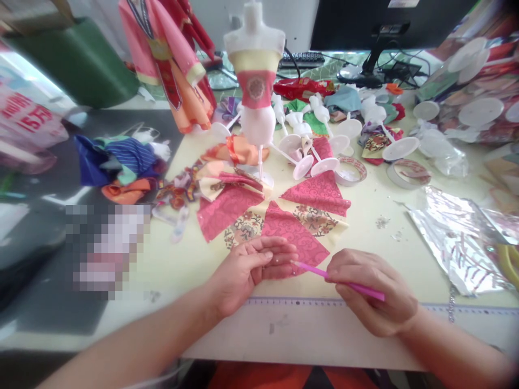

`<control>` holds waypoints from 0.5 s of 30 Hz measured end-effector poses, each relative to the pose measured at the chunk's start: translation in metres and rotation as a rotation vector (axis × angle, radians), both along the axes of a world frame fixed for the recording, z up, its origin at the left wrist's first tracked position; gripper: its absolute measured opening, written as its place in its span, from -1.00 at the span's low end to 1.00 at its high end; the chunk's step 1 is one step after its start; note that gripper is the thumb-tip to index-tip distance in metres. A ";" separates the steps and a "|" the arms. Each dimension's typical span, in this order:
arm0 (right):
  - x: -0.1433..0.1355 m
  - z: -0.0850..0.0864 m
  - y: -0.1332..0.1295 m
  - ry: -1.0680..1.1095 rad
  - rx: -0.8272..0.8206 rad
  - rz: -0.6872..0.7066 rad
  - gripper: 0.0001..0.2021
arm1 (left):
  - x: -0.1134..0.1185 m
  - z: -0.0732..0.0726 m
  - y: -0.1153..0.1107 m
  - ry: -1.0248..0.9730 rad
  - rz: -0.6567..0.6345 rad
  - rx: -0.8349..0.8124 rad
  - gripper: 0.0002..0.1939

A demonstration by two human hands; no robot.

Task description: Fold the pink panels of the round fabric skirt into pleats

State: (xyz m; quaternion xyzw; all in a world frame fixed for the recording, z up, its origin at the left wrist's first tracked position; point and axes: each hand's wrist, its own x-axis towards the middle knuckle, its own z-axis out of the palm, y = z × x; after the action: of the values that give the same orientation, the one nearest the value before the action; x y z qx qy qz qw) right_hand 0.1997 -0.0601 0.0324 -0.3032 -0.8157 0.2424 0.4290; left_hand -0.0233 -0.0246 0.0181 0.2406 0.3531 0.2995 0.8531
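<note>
My left hand lies palm up, its fingers stretched out over the front of a skirt piece. One or two tiny pale beads appear to rest on its fingers. Between the thumb and fingers of my right hand is a pink pencil, its pale tip pointing left and reaching the left fingertips. Beneath is a fanned skirt piece with red patterned panels and cream floral ones. At its far side a small white dress form stands upright, wearing a cream and red band.
Along the near edge runs a long ruler. Small pale bits and silvery plastic bags lie at right, near tape rolls. Several small white dress forms have toppled behind. Fabric scraps lie left; a monitor stands behind.
</note>
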 end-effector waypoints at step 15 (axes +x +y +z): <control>-0.005 -0.008 0.001 -0.092 0.068 0.126 -0.69 | 0.001 0.000 0.000 -0.007 -0.032 0.015 -0.77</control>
State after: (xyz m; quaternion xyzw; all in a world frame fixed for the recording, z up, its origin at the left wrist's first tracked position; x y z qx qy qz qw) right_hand 0.1944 -0.0590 0.0248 -0.2471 -0.8599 0.2267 0.3849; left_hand -0.0221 -0.0248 0.0186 0.2515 0.3438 0.2893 0.8572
